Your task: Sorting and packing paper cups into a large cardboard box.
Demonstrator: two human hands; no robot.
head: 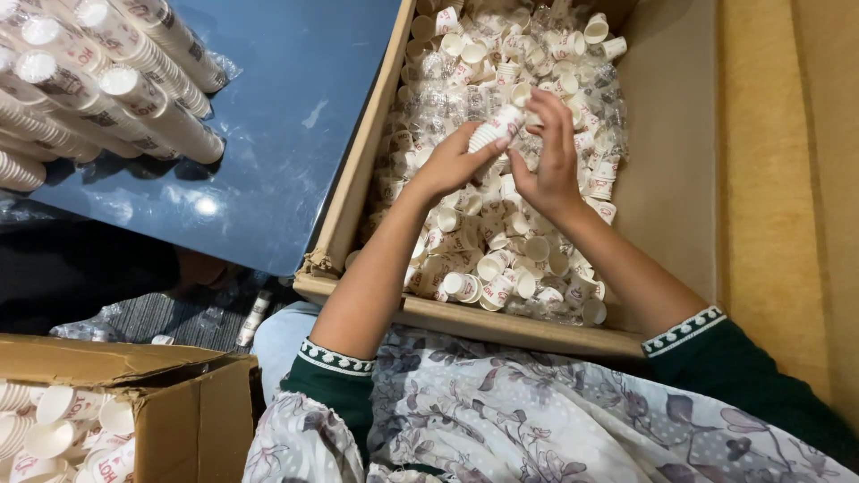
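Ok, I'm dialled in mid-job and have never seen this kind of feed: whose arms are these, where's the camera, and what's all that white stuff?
There is no machine here: these are a person's two bare hands, filmed by one camera worn on their head and looking down. The left hand grips a short stack of small white paper cups, and the right hand has its fingers at the stack's upper end. Below them lies a big open cardboard box full of loose paper cups and clear plastic wrappers. To the left, long sleeves of stacked cups lie on a dark blue table. A smaller cardboard box with more cups sits at bottom left.
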